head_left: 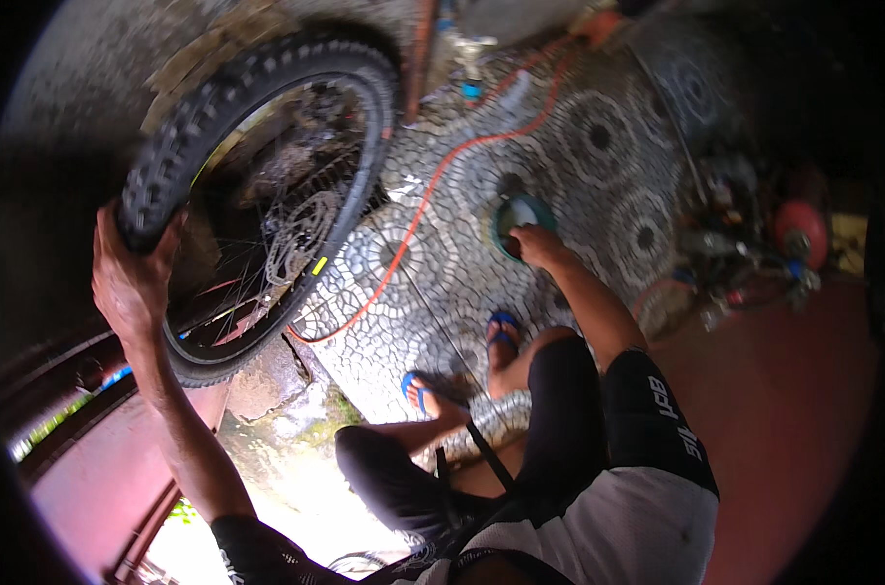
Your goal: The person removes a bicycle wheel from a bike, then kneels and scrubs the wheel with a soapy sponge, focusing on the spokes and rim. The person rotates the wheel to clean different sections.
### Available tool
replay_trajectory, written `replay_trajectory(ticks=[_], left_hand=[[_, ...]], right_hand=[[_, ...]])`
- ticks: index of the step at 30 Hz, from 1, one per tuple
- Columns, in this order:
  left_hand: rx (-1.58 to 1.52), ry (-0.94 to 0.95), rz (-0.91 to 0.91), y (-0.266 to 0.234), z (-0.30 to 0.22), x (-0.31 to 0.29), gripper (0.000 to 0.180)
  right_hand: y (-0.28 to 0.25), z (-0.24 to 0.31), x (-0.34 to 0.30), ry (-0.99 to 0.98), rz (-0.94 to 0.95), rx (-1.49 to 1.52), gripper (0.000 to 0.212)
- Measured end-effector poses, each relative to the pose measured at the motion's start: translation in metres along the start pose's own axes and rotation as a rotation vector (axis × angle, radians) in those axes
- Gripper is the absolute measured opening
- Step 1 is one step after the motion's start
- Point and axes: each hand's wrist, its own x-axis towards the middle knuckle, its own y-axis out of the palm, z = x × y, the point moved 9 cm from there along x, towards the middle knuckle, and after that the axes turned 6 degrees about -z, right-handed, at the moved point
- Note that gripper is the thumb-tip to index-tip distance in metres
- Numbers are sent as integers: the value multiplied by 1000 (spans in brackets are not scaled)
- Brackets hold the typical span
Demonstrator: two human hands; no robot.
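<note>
A bicycle wheel [369, 161] with a black knobby tyre, spokes and a brake disc stands tilted at the left. My left hand [134, 276] is wrapped round its tyre on the near left side, thumb on one face and fingers on the other. Down at the right, my right hand [537, 245] reaches over a green round basin [502, 216] that seems to have whitish liquid in it. The fingers look closed and bent into the basin; whatever they may hold is hidden.
An orange hose [441, 175] snakes across the pebble-patterned floor [598, 200] between wheel and basin. My sandalled feet [501, 343] rest near the basin. At the right lie a red rounded object [801, 219] and a jumble of metal parts. A tap [472, 58] stands at the back.
</note>
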Motion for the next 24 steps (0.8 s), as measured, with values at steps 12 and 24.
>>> replay_trajectory(ticks=[12, 24], left_hand=[[123, -74, -161, -16, -4, -25, 83], [166, 34, -101, 7, 20, -9, 82]], right_hand=[[178, -103, 177, -182, -11, -779, 63], [144, -110, 154, 196, -12, 58, 91]])
